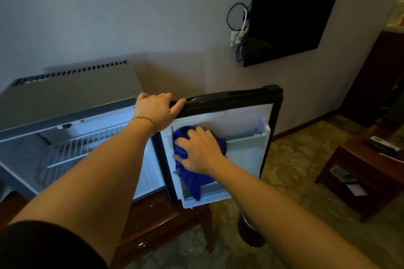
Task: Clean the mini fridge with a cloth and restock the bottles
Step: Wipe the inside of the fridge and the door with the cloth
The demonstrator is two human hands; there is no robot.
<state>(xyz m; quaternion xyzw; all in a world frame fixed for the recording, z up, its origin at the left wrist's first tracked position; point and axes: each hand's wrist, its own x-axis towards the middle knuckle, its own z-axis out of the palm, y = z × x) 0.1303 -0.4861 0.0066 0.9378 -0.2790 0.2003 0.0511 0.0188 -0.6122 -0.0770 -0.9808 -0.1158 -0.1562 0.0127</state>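
With the left hand [156, 108] gripping the door [231, 96] top and the right hand [200, 149] pressing the cloth [192, 179] flat-fingered, a hard push may swing the door away.

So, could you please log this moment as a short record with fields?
fridge door: open
left hand: grips the door's top edge
right hand: presses the blue cloth against the door's inner side
wire shelf: bare where visible
bottles: none in view
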